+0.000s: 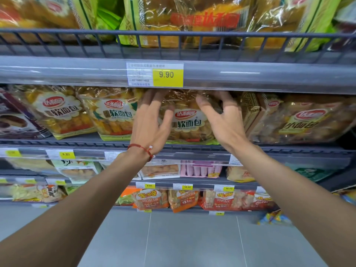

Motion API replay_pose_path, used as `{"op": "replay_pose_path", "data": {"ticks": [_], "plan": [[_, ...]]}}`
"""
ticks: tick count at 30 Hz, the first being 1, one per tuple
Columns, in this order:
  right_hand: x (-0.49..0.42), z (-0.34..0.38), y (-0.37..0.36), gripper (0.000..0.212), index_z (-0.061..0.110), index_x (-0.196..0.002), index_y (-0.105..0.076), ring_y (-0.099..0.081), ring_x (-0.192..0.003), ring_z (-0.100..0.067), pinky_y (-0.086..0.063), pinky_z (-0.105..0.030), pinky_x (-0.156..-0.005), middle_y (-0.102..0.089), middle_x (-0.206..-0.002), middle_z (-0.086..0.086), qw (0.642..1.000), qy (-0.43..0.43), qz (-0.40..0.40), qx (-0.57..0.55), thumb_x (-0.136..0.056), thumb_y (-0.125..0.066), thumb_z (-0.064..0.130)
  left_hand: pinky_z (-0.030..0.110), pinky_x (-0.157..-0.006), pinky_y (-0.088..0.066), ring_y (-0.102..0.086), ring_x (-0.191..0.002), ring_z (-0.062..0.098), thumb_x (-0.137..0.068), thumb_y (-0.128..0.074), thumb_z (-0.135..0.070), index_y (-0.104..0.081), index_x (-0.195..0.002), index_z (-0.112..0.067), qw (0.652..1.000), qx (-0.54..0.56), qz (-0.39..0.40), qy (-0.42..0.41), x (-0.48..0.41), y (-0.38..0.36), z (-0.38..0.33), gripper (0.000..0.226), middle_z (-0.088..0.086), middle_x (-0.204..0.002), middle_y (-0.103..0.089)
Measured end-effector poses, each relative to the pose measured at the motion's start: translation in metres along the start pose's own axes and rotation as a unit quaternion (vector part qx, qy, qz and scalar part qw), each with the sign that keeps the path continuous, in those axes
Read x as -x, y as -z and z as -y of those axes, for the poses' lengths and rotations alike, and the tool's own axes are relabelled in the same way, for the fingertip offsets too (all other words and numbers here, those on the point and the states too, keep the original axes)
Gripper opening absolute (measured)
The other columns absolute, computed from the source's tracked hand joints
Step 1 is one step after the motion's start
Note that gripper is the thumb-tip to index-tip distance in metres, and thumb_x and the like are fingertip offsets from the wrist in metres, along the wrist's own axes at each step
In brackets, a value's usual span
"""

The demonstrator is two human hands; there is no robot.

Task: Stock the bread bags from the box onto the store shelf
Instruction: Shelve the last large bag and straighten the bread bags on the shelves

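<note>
A clear bread bag [187, 122] with a red logo and yellow rolls stands upright on the grey shelf [289, 151], third in a row of like bags. My left hand [152, 120], with a red cord bracelet at the wrist, lies against the bag's left side with fingers spread and nearly straight. My right hand [223, 116] curls its fingers over the bag's upper right corner, thumb pointing left across the wrapper. Two matching bread bags [113, 114] stand to the left. The box is out of view.
The shelf above [77, 72] carries a 9.90 price tag [167, 75] and hangs low over the bag tops. Brown small-bread bags [306, 120] crowd the right. Lower shelves hold snack packs [183, 199]. Grey floor tiles [192, 239] lie below.
</note>
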State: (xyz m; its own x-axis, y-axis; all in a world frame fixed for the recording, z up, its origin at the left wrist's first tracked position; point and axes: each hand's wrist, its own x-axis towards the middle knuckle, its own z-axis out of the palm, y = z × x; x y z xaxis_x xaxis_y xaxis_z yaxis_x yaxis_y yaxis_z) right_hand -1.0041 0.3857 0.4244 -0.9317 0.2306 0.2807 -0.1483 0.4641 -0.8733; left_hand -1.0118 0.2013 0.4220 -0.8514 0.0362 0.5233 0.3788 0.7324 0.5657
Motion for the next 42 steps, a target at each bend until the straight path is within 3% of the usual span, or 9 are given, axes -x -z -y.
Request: {"op": "replay_pose_path", "data": {"ticks": [3, 8, 10, 14, 18, 21, 30, 35, 42], "plan": [[-0.016, 0.001, -0.009, 0.067, 0.031, -0.125, -0.071, -0.059, -0.124, -0.019, -0.045, -0.037, -0.106, -0.067, -0.133, 0.003, 0.998, -0.052, -0.020, -0.012, -0.080, -0.058, 0.078, 0.036, -0.090, -0.040, -0.043, -0.120, 0.032, -0.095, -0.050, -0.033, -0.057, -0.131, -0.026, 1.000, -0.019, 0.017, 0.013, -0.009, -0.005, 0.002, 0.038, 0.010, -0.129, -0.052], [-0.039, -0.006, -0.018, 0.046, 0.016, -0.106, -0.073, -0.067, -0.103, -0.020, -0.036, 0.000, -0.064, -0.074, -0.109, -0.004, 0.997, -0.069, -0.041, 0.000, -0.090, -0.068, 0.059, 0.031, -0.097, -0.026, -0.033, -0.125, 0.025, -0.097, -0.046, -0.047, -0.064, -0.116, -0.027, 0.996, 0.041, 0.008, 0.083, -0.019, -0.020, 0.002, 0.033, 0.001, -0.136, -0.046], [-0.037, -0.009, -0.019, 0.047, 0.017, -0.109, -0.073, -0.067, -0.105, -0.023, -0.046, -0.004, -0.078, -0.074, -0.110, -0.003, 0.997, -0.060, -0.045, 0.003, -0.092, -0.063, 0.060, 0.038, -0.100, -0.031, -0.034, -0.122, 0.026, -0.096, -0.042, -0.051, -0.063, -0.117, -0.025, 0.996, 0.046, 0.010, 0.082, -0.020, -0.026, 0.002, 0.040, 0.004, -0.137, -0.045], [-0.010, -0.017, -0.019, 0.037, 0.026, -0.118, -0.071, -0.058, -0.120, -0.029, -0.047, -0.046, -0.105, -0.067, -0.126, -0.006, 0.998, -0.012, -0.061, 0.020, -0.097, -0.052, 0.049, 0.040, -0.110, -0.028, -0.026, -0.138, 0.024, -0.098, -0.046, -0.049, -0.055, -0.131, -0.024, 0.988, 0.091, 0.002, 0.122, -0.015, -0.029, 0.001, 0.042, 0.006, -0.149, -0.035], [0.019, -0.020, -0.017, 0.054, 0.023, -0.151, -0.046, -0.043, -0.141, -0.015, -0.033, -0.032, -0.119, -0.045, -0.156, 0.001, 0.999, -0.005, -0.040, 0.013, -0.102, -0.056, 0.044, 0.038, -0.118, -0.022, -0.022, -0.144, 0.023, -0.098, -0.047, -0.051, -0.029, -0.151, -0.014, 0.986, 0.107, -0.021, 0.122, -0.001, -0.029, 0.001, 0.067, 0.008, -0.157, -0.023], [0.028, -0.032, -0.019, 0.066, 0.024, -0.156, -0.035, -0.048, -0.135, -0.014, -0.037, -0.029, -0.112, -0.052, -0.148, 0.002, 0.996, -0.081, -0.016, -0.022, -0.100, -0.059, 0.050, 0.012, -0.114, -0.018, -0.024, -0.142, 0.010, -0.095, -0.056, -0.048, -0.013, -0.156, -0.016, 0.976, 0.176, -0.042, 0.121, 0.017, -0.031, 0.003, 0.081, 0.001, -0.157, -0.020], [0.025, -0.048, -0.022, 0.047, 0.023, -0.141, -0.050, -0.060, -0.108, -0.020, -0.043, -0.025, -0.086, -0.065, -0.119, 0.000, 0.995, -0.095, -0.008, -0.010, -0.103, -0.053, 0.051, 0.025, -0.109, -0.036, -0.042, -0.136, 0.016, -0.099, -0.048, -0.047, -0.005, -0.157, -0.034, 0.972, 0.169, -0.019, 0.160, 0.012, -0.046, 0.019, 0.073, -0.001, -0.158, -0.033], [0.030, -0.061, -0.026, 0.067, 0.019, -0.158, -0.031, -0.048, -0.138, -0.025, -0.039, -0.034, -0.112, -0.051, -0.153, -0.007, 0.995, -0.090, -0.023, 0.026, -0.103, -0.050, 0.052, -0.009, -0.093, -0.016, -0.023, -0.119, -0.026, -0.099, -0.055, -0.041, -0.009, -0.157, -0.025, 0.974, 0.174, -0.004, 0.148, 0.037, -0.048, 0.023, 0.076, -0.030, -0.141, -0.024], [0.028, -0.061, -0.034, 0.046, 0.024, -0.148, -0.043, -0.045, -0.111, -0.003, -0.035, -0.019, -0.092, -0.060, -0.137, -0.002, 0.991, -0.086, -0.098, -0.008, -0.106, -0.054, 0.037, -0.007, -0.091, -0.013, -0.027, -0.126, -0.007, -0.096, -0.056, -0.049, -0.013, -0.156, -0.031, 0.968, 0.155, -0.034, 0.194, 0.032, -0.062, 0.017, 0.076, -0.005, -0.155, -0.030]]}}
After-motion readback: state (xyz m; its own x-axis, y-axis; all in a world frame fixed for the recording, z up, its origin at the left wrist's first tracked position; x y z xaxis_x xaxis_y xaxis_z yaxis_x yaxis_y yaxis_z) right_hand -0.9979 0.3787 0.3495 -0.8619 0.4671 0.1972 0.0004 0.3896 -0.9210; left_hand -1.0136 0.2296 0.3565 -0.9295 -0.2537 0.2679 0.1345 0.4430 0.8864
